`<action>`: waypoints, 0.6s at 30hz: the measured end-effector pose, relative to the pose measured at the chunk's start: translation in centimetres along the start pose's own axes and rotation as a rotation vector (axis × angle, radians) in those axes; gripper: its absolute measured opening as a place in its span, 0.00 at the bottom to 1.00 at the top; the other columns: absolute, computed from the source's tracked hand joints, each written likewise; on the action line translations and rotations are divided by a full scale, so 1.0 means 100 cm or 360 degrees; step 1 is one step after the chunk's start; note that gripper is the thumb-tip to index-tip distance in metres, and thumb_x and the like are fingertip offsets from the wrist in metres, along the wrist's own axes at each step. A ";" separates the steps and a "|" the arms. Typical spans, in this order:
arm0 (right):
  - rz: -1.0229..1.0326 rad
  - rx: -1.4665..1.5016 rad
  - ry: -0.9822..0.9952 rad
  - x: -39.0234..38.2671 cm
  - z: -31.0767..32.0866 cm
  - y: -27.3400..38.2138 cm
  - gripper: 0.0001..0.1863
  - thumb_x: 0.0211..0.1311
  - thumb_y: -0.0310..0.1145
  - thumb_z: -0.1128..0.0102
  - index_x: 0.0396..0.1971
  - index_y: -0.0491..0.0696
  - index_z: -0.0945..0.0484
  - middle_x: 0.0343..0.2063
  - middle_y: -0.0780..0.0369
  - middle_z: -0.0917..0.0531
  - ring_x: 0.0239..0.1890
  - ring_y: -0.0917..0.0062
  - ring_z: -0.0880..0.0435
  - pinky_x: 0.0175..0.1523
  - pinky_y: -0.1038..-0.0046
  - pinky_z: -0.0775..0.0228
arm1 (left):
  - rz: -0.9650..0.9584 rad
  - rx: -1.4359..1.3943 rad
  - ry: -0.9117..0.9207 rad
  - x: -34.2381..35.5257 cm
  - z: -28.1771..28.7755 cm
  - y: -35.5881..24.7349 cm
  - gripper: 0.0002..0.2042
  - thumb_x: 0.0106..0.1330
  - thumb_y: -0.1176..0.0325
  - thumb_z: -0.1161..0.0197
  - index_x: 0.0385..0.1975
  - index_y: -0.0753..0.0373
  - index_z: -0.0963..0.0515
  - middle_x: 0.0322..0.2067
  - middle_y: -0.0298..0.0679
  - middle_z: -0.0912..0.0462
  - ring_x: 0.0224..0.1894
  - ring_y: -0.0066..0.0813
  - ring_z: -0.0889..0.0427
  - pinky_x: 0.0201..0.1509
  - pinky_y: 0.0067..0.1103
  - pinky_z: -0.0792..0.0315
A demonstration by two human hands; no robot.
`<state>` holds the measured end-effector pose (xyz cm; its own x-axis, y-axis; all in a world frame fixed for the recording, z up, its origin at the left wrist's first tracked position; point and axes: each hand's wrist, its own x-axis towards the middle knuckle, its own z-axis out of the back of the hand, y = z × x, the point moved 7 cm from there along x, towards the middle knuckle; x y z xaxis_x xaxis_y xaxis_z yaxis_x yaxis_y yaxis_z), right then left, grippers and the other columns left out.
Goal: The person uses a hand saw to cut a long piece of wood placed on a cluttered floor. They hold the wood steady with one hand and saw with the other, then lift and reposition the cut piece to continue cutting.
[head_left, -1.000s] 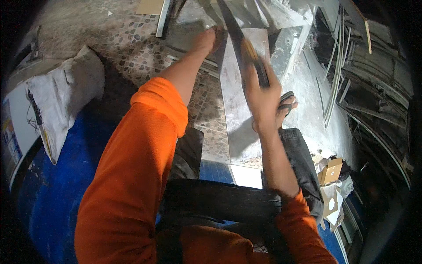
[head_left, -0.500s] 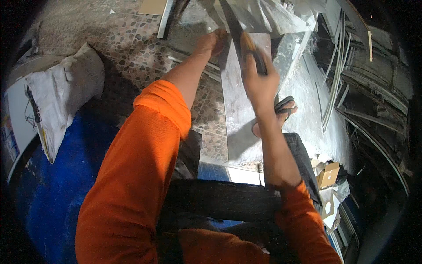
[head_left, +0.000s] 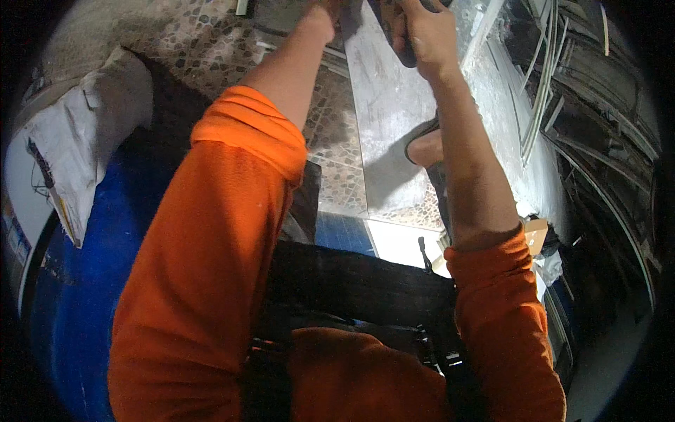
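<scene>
At the top edge my right hand (head_left: 430, 34) is closed round the dark handle of a handsaw (head_left: 402, 50). The saw's blade runs out of the picture above. Below the saw lies a long greyish board (head_left: 387, 105), stretching back toward my body. My left hand (head_left: 325, 14) is at the board's far left side, cut off by the upper edge, so its fingers are hidden. My foot (head_left: 427, 149) in a dark sandal is at the right side of the board, under my right forearm.
Pebble-patterned tiles (head_left: 190, 42) cover the floor. A whitish sack (head_left: 105, 105) stands at the left by a blue surface (head_left: 98, 302). To the right are a pale plastic-like sheet (head_left: 506, 119), thin strips (head_left: 547, 84) and a small cardboard box (head_left: 536, 235).
My right hand has moved up and away with the saw, its arm now more stretched out. The view has shifted, leaving my left hand partly outside the upper edge.
</scene>
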<state>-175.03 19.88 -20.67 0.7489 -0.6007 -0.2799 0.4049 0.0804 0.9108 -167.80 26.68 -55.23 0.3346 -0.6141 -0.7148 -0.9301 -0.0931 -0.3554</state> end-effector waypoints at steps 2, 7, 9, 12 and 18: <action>-0.0116 0.0117 -0.0345 0.002 0.014 -0.023 0.11 0.72 0.39 0.34 0.42 0.46 0.13 0.23 0.70 0.19 0.21 0.85 0.28 0.26 0.77 0.38 | -0.0042 0.0232 -0.0022 0.003 -0.007 -0.003 0.19 0.67 0.53 0.27 0.48 0.61 0.15 0.43 0.41 0.10 0.43 0.42 0.12 0.50 0.40 0.19; -0.0365 -0.0445 -0.0280 -0.181 0.059 -0.001 0.29 0.76 0.45 0.43 0.66 0.38 0.25 0.51 0.57 0.13 0.51 0.80 0.17 0.57 0.76 0.27 | -0.0228 0.0673 -0.0439 -0.040 -0.025 -0.025 0.36 0.66 0.45 0.28 0.65 0.67 0.27 0.58 0.51 0.19 0.58 0.45 0.19 0.61 0.39 0.24; -0.0156 -0.0536 -0.0228 -0.262 0.081 0.035 0.32 0.75 0.40 0.45 0.70 0.33 0.32 0.61 0.52 0.18 0.59 0.75 0.20 0.64 0.70 0.30 | -0.0263 0.0712 -0.0526 -0.069 -0.046 -0.031 0.42 0.67 0.42 0.29 0.70 0.69 0.32 0.63 0.54 0.21 0.62 0.45 0.21 0.63 0.38 0.26; -0.0257 -0.0358 -0.0255 -0.274 0.068 0.042 0.33 0.71 0.37 0.43 0.70 0.32 0.33 0.59 0.51 0.17 0.60 0.70 0.19 0.67 0.65 0.31 | -0.0287 0.0677 -0.0507 -0.080 -0.031 -0.049 0.37 0.68 0.45 0.29 0.67 0.67 0.28 0.60 0.51 0.19 0.60 0.44 0.19 0.61 0.37 0.24; -0.0223 -0.0442 -0.0184 -0.119 -0.020 -0.003 0.28 0.71 0.32 0.38 0.69 0.42 0.27 0.47 0.48 0.12 0.51 0.75 0.15 0.60 0.72 0.27 | -0.0143 0.0796 -0.0576 -0.053 -0.014 -0.052 0.27 0.68 0.47 0.30 0.56 0.64 0.17 0.53 0.50 0.13 0.53 0.43 0.14 0.57 0.35 0.23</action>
<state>-182.95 28.60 -18.22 0.6178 -0.7063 -0.3457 0.6391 0.1948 0.7441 -164.89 29.29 -48.75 0.5199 -0.3080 -0.7967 -0.7416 0.3002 -0.6000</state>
